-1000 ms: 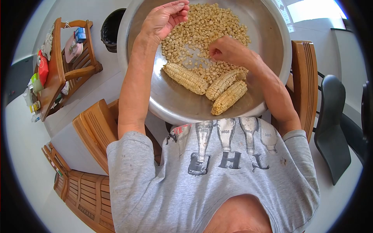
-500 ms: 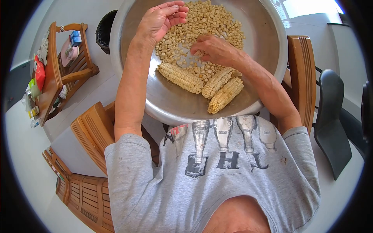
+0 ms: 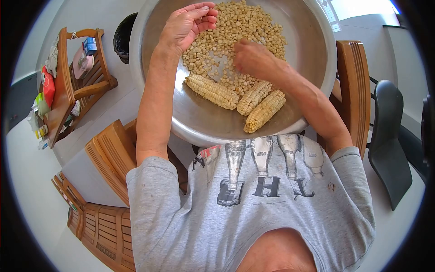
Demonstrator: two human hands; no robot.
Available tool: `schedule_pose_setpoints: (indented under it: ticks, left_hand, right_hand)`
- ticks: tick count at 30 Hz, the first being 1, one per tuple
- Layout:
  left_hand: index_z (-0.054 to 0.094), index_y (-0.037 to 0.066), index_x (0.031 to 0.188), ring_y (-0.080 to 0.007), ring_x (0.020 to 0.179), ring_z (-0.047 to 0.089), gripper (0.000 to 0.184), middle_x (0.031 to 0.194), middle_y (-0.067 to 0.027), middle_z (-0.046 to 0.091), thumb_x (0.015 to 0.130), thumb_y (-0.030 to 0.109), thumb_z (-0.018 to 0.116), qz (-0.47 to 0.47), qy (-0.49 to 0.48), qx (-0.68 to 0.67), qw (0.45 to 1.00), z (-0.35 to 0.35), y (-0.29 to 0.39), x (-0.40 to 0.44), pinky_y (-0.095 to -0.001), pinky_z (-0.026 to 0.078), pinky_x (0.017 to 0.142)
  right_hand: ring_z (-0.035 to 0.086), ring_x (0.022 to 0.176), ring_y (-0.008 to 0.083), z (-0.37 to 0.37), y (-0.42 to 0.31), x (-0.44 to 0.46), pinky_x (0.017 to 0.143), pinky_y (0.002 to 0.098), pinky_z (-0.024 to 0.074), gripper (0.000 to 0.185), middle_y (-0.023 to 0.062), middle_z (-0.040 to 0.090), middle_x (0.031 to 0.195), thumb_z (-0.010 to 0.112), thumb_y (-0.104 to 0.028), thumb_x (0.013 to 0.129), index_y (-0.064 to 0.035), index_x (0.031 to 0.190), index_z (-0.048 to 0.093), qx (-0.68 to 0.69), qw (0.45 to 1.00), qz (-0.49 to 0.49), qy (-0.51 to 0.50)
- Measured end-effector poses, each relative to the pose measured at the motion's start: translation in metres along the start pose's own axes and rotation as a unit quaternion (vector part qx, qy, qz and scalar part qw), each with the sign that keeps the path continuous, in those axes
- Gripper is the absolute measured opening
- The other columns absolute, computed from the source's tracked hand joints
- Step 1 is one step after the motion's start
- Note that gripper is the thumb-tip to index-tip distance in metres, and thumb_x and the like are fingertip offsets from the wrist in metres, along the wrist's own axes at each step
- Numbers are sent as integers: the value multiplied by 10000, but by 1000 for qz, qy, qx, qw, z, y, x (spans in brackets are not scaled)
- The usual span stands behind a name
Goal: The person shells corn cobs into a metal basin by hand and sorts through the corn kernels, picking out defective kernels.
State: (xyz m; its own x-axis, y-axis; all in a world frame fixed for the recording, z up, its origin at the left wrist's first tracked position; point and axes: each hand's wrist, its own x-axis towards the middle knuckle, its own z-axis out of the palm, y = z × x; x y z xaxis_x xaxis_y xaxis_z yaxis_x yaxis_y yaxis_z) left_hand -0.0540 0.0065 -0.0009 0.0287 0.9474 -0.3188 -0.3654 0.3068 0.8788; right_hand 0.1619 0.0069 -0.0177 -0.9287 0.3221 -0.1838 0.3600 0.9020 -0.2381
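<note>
Head view: what does it show?

A wide metal basin (image 3: 330,59) in front of a person in a grey shirt (image 3: 272,217), with loose corn kernels (image 3: 249,22) spread across its far and middle parts.

Where are the cobs?

Three lie in the near part, kernels still on them. The left cob (image 3: 212,91) slants, its near end close to the middle cob (image 3: 253,98). The right cob (image 3: 265,111) lies alongside the middle one, its lower end nearest the person.

And the left hand?

The left hand (image 3: 188,27) is raised over the far left of the basin, palm partly showing, thumb close to the index finger and the other fingers loosely bent. I cannot tell whether it pinches anything.

The right hand?

The right hand (image 3: 256,59) is over the kernels, back upward, fingers curled and blurred. What they hold, if anything, I cannot tell.

Anything around the basin?

A black bin (image 3: 121,38) stands to its left. To the right is a wooden chair (image 3: 355,90), with a black chair (image 3: 387,136) farther right.
</note>
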Motion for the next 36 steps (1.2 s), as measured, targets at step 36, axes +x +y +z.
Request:
schedule_pose_setpoints:
  ticks: [36]
  left_hand:
    - [539, -46, 1088, -142, 756, 606, 243, 884, -98, 617, 885, 80, 497, 27, 38, -17, 999, 9, 7, -7, -250, 525, 707]
  right_hand:
    - [608, 748, 269, -13, 27, -11, 689, 394, 468, 282, 117, 636, 793, 512, -54, 777, -135, 1026, 615, 221, 967, 117, -42]
